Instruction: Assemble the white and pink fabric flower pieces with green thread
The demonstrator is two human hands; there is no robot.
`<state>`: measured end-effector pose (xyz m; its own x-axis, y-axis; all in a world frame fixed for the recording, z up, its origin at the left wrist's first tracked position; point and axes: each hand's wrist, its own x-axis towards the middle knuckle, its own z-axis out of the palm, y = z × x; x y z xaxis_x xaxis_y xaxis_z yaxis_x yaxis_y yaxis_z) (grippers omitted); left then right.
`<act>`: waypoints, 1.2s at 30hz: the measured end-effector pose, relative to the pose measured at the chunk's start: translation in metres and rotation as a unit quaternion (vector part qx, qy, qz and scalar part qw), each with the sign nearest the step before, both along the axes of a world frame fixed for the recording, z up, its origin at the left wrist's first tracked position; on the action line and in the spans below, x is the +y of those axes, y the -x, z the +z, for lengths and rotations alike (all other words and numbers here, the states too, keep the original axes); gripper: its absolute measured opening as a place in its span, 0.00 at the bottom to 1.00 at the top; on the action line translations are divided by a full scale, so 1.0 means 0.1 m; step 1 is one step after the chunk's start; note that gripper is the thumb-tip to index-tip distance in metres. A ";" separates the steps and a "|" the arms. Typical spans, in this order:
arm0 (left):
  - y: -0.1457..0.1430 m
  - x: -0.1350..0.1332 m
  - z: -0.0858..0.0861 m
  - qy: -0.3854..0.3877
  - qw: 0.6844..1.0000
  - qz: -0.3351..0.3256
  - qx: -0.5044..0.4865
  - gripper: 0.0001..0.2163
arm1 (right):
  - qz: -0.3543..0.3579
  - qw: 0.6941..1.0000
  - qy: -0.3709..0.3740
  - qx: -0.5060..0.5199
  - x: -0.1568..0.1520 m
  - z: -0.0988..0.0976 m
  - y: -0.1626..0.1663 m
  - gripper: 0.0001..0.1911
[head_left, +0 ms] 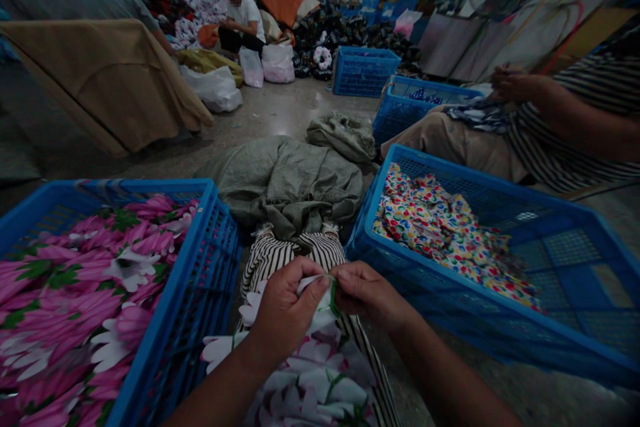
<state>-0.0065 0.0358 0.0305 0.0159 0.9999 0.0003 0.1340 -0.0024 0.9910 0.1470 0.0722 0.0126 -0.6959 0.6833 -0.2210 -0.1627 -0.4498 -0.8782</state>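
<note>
Over my lap, my left hand (290, 303) is closed round a white fabric flower (323, 310), thumb pressed on top. Close against it, my right hand (367, 293) pinches the flower's green edging (333, 293) between thumb and fingers. The fingertips of both hands nearly meet, hiding the pinched spot. Beneath them a heap of white and pink fabric flowers (310, 390) with green bits covers my striped trousers (273, 257).
On the left stands a blue crate (203, 247) of pink fabric flowers (75, 273); on the right, another blue crate (500, 197) with colourful printed cloth pieces (445, 220). Grey-green sacks (295, 177) lie ahead. A person in stripes (575, 107) sits at right, another person (245, 20) further back.
</note>
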 end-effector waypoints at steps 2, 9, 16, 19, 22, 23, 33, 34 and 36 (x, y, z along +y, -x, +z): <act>-0.01 0.00 0.00 0.002 1.000 -0.006 -0.004 0.07 | 0.001 1.000 0.001 0.000 0.01 -0.01 0.01 0.23; -0.01 0.00 -0.02 0.089 0.985 0.074 -0.128 0.10 | -0.157 0.973 -0.139 -0.095 -0.08 -0.01 0.02 0.19; 0.00 0.02 -0.12 0.138 0.970 0.106 -0.170 0.11 | -0.159 0.803 -0.490 -0.298 -0.22 0.12 -0.04 0.08; -0.01 0.00 -0.11 0.137 0.968 0.123 -0.171 0.12 | -0.131 0.754 -0.545 -0.343 -0.20 0.17 -0.03 0.08; -0.02 -0.01 -0.10 0.137 0.968 0.125 -0.171 0.12 | -0.121 0.725 -0.565 -0.375 -0.19 0.20 -0.02 0.08; -0.02 -0.01 -0.09 0.138 0.968 0.124 -0.167 0.12 | -0.124 0.718 -0.568 -0.383 -0.18 0.21 -0.02 0.08; -0.03 -0.02 -0.05 0.136 0.974 0.155 -0.091 0.12 | -0.100 0.681 -0.570 -0.449 -0.19 0.24 0.01 0.09; -0.03 -0.03 -0.06 0.136 0.973 0.153 -0.104 0.12 | -0.099 0.683 -0.565 -0.452 -0.19 0.24 0.01 0.10; -0.05 -0.04 -0.09 0.137 0.968 0.151 -0.143 0.13 | -0.105 0.688 -0.561 -0.448 -0.18 0.23 0.01 0.10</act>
